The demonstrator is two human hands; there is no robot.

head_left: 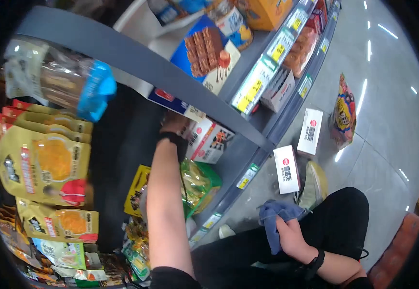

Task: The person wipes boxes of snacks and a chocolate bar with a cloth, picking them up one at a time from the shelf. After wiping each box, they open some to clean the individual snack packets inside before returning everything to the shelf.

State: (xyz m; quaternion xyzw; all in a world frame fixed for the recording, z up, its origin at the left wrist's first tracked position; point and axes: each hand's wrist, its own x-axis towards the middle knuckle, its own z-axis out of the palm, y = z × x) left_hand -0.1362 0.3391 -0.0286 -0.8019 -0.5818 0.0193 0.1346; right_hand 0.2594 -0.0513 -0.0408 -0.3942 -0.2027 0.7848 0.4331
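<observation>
My left hand [175,126] reaches into the shelf beside a white box [209,142] with red and dark print. Shadow and the shelf's edge hide its fingers, so I cannot see whether it grips the box. A green-edged bag of snacks [197,185] lies by the left forearm. In my right hand [294,237], closed near my knee, is a bunched blue cloth [277,219]. Two white boxes with red and black print stand on the floor near my shoe [314,185]: a nearer box [286,169] and a farther box [310,131].
A colourful snack bag [344,115] is on the grey tiled floor. The grey shelf edge [137,50] crosses above my left hand. Yellow snack pouches [45,164] hang at left. A chocolate-picture box [204,53] and price tags [253,91] line the shelf above.
</observation>
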